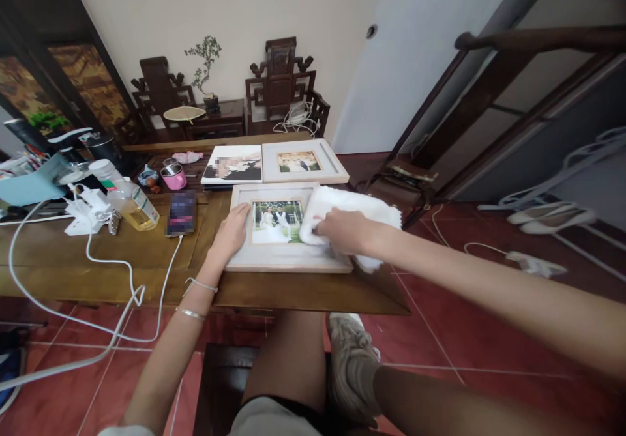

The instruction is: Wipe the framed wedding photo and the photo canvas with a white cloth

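Observation:
A light wooden picture frame [288,268] lies flat on the table, with a photo [278,221] of two people in its middle. At its left edge, my left hand [231,229] grips the side of the frame. My right hand [346,230] is closed on a fluffy white cloth [364,206], pressing it against the frame's right part. The cloth covers that corner and hangs past the right edge. Just behind lies a second picture frame [337,169], beside a white-edged photo panel [232,165].
On the wooden table [215,289] to the left are a phone [180,214] on a charging cable, a bottle of yellow liquid [130,204], a pink mug [173,176] and a white power adapter [88,211]. Cables loop over the front edge. A wooden chair [415,175] stands right.

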Available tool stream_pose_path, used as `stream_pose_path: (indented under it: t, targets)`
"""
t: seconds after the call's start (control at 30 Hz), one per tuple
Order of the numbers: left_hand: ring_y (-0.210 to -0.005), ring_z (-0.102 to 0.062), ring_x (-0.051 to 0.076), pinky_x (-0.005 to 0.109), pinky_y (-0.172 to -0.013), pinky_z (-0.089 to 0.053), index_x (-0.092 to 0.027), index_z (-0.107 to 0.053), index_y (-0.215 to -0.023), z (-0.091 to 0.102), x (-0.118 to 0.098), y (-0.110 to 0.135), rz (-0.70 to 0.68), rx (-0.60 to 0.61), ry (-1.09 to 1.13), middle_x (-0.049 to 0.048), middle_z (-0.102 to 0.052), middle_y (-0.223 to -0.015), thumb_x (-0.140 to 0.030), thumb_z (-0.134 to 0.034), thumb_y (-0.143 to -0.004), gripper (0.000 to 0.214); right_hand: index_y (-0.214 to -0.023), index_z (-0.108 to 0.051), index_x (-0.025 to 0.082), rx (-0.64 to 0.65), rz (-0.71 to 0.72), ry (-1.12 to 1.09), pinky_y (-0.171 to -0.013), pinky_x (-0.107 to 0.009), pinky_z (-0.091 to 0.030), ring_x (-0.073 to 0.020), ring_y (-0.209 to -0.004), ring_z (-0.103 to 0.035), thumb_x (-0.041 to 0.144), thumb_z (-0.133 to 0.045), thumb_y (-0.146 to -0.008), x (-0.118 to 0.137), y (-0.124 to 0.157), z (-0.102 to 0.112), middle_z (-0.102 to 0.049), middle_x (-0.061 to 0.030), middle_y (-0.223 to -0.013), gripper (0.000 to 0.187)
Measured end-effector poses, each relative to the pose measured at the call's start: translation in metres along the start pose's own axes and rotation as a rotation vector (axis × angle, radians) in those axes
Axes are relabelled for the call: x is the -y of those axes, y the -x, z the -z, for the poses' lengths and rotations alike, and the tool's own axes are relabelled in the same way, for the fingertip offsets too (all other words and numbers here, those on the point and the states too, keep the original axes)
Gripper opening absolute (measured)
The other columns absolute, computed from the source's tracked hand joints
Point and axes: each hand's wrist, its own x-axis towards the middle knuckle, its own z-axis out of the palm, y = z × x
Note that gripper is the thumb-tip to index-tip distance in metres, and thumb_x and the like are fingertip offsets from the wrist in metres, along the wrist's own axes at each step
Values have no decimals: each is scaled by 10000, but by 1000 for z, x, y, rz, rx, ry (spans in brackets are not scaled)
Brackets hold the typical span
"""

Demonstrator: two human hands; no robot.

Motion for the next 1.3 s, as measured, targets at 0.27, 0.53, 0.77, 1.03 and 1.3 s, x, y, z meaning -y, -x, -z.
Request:
stream_pose_path:
  t: [0.27,0.53,0.77,1.03,1.3]
  targets:
    - [-1328,-413,201,402,-1107,-352,-130,-521,-1287,0,-2,-1,32,10,-26,119,-483,-1407,44,-328,-788,563,-1021,-687,98,45,150,-47,-763,-354,-474,-297,-993,-614,-17,-440,-790,31,38,4,-661,-192,-997,358]
    - [-1286,-463,214,423,-1092,-375,-121,-560,-1244,-1,5,-2,-36,-50,7,134,-531,-1357,26,-358,-784,523,-1172,-632,131,-171,429,-55,-787,-454,-491,-373,-1127,-519,41,-471,-771,71,4,6,-586,-192,-1243,441]
    - [-1279,-473,207,413,-1106,-363,-131,-574,-1232,-1,9,-3,-64,-55,16,120,-546,-1344,39,-371,-766,535,-1249,-597,197,-219,498,-126,-901,-574,-420,-401,-1307,-356,-35,-429,-714,40,3,-25,-494,-167,-1374,607]
    - [-1281,-472,216,411,-1109,-360,-102,-583,-1223,-2,8,-4,-89,-37,-16,143,-543,-1341,60,-377,-740,549,-1079,-706,251,6,145,-109,-999,-530,-325,-315,-1214,-505,-40,-442,-737,-26,15,-17,-593,-130,-1268,521]
    - [-1277,-484,214,406,-1109,-364,-108,-597,-1208,0,8,-4,-100,-40,-16,134,-557,-1333,68,-383,-723,558,-1295,-563,232,-270,112,-70,-1004,-498,-327,-293,-1406,-198,-40,-393,-711,-62,-63,-20,-420,-76,-1456,666]
